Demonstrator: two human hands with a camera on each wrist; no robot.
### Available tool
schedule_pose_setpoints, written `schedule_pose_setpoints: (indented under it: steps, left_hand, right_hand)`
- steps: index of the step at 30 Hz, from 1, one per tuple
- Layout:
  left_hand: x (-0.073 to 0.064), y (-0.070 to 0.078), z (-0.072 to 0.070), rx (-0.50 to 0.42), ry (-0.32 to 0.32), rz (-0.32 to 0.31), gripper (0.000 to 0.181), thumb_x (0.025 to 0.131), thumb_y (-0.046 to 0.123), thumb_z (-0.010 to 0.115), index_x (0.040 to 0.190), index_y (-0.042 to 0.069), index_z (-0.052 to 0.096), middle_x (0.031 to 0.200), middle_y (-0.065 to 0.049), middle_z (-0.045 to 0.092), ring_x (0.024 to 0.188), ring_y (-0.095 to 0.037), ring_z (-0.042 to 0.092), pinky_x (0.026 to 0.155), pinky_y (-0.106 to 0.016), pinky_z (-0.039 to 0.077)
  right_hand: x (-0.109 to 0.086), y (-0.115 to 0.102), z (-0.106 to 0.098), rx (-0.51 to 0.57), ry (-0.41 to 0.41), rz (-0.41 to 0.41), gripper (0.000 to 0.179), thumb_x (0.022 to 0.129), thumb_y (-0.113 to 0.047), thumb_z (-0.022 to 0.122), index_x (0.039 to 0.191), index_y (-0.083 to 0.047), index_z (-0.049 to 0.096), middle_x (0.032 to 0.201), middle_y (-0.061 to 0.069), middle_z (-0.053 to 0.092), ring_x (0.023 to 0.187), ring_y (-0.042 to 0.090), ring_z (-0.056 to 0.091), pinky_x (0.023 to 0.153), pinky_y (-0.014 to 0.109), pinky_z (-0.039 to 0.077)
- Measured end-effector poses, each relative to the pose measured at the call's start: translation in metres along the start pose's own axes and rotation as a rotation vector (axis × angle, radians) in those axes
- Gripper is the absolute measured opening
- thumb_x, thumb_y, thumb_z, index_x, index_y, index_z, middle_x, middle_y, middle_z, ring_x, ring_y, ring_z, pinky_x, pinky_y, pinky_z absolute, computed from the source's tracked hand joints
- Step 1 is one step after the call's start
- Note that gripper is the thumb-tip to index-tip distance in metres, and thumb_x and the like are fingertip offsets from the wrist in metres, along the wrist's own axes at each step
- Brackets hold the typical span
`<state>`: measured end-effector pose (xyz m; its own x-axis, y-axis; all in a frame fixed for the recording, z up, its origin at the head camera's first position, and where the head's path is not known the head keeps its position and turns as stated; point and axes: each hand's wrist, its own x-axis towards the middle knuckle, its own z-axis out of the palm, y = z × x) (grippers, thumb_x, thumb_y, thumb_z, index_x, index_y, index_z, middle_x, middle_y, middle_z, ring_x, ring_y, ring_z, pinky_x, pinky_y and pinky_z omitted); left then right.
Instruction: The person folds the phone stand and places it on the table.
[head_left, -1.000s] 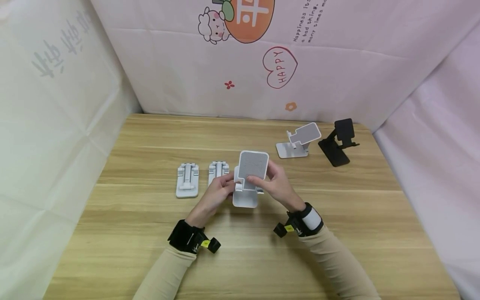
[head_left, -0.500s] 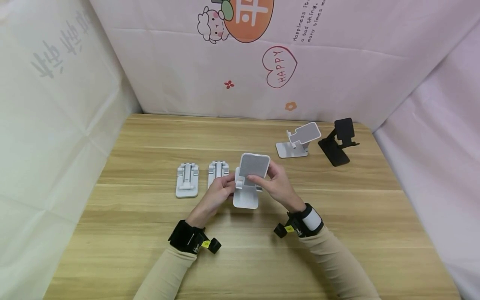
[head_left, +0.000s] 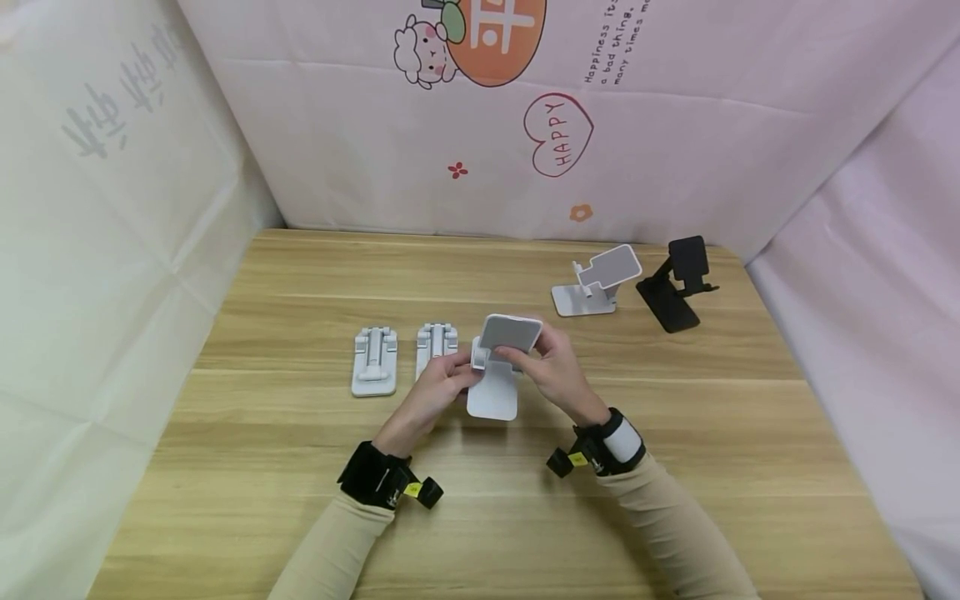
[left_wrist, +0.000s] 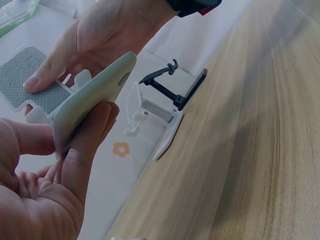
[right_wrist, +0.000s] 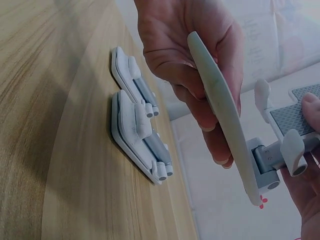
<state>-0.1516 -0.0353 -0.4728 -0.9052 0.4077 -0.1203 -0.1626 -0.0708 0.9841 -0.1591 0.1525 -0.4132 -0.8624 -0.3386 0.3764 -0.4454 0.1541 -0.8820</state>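
Observation:
Both hands hold a white phone stand (head_left: 492,398) above the table. My left hand (head_left: 435,390) grips its flat base (left_wrist: 102,90) between thumb and fingers. On the other side, my right hand (head_left: 557,372) pinches the upper plate (head_left: 513,331), its thumb lying on the grey textured pad (left_wrist: 22,75). In the right wrist view, a hinged arm (right_wrist: 272,155) joins base and plate, and two small white hooks stick out from the plate's lower edge. Close by the left hand lies a folded white stand (head_left: 437,337), partly covered by that hand in the head view.
Another folded white stand (head_left: 374,363) lies farther left on the wooden table (head_left: 480,533). At the back right stand an unfolded white stand (head_left: 611,267) and an unfolded black stand (head_left: 687,265). White cloth (head_left: 360,150) hangs behind the table and along both sides.
The upper plate has tilted, its top edge coming down, so it looks shorter from above and more of the base shows. Both hands stay nearly in place.

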Motion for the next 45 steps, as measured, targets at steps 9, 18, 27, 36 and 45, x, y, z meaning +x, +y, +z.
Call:
schedule_pose_setpoints:
  steps: [9,18,27,36,45]
  left_hand:
    - [-0.002,0.0,0.0,-0.002,-0.008,0.004,0.041,0.096,0.016,0.052,0.133,0.0,0.05,0.111,-0.02,0.067,0.093,-0.022,0.066,0.074,-0.028,0.056]
    - [-0.004,0.002,0.002,-0.004,0.013,-0.03,0.041,0.094,0.015,0.053,0.13,-0.005,0.051,0.111,-0.02,0.067,0.093,-0.021,0.066,0.075,-0.029,0.056]
    - [-0.002,0.0,0.003,-0.013,0.008,-0.04,0.039,0.094,0.014,0.053,0.129,-0.004,0.052,0.111,-0.02,0.067,0.093,-0.022,0.066,0.074,-0.029,0.057]
    - [-0.002,0.0,0.004,-0.016,0.006,-0.036,0.039,0.094,0.014,0.054,0.128,-0.004,0.053,0.111,-0.021,0.067,0.092,-0.022,0.066,0.073,-0.03,0.057]
    - [-0.003,0.001,0.002,0.037,0.043,-0.054,0.041,0.094,0.016,0.054,0.131,0.0,0.052,0.108,-0.017,0.069,0.092,-0.021,0.066,0.077,-0.033,0.056]
  right_hand:
    - [0.001,0.003,0.002,-0.022,0.025,-0.041,0.033,0.081,0.005,0.066,0.112,0.008,0.056,0.107,0.023,0.064,0.097,0.018,0.061,0.083,0.029,0.053]
    - [0.002,0.0,0.002,-0.056,0.047,-0.071,0.033,0.078,0.008,0.067,0.109,0.009,0.056,0.104,0.023,0.065,0.096,0.017,0.061,0.083,0.028,0.052]
    - [0.001,0.002,0.002,-0.09,0.068,-0.101,0.031,0.077,0.009,0.068,0.106,0.008,0.057,0.1,0.022,0.066,0.094,0.017,0.059,0.082,0.027,0.05]
    - [0.002,0.005,0.002,-0.089,0.084,-0.126,0.03,0.076,0.01,0.068,0.105,0.009,0.058,0.098,0.022,0.066,0.092,0.016,0.06,0.081,0.023,0.05]
    - [0.001,0.014,0.001,-0.042,0.047,-0.11,0.031,0.08,0.006,0.067,0.11,0.006,0.057,0.105,0.02,0.066,0.097,0.02,0.06,0.084,0.028,0.051]
